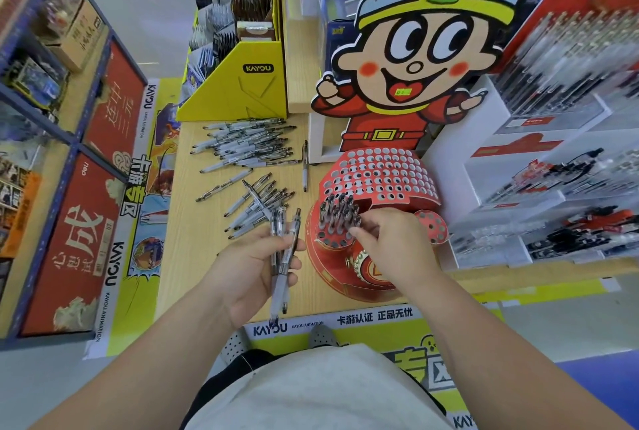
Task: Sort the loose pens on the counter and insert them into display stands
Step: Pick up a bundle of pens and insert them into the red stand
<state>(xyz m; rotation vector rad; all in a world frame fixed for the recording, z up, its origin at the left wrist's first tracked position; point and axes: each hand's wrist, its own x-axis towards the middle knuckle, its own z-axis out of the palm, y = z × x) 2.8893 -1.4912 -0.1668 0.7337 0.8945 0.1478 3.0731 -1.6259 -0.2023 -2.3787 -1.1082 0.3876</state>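
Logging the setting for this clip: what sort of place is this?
Most likely a stationery shop: a red pen stand under a cartoon cutout, racks of pens on the right, and a yellow card display.

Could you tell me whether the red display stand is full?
Mostly empty: the red display stand holds only a small cluster of pens low down; its upper holes are bare.

Pale shirt [311,391], dark trousers [257,362], seemingly perforated grey clogs [321,334].
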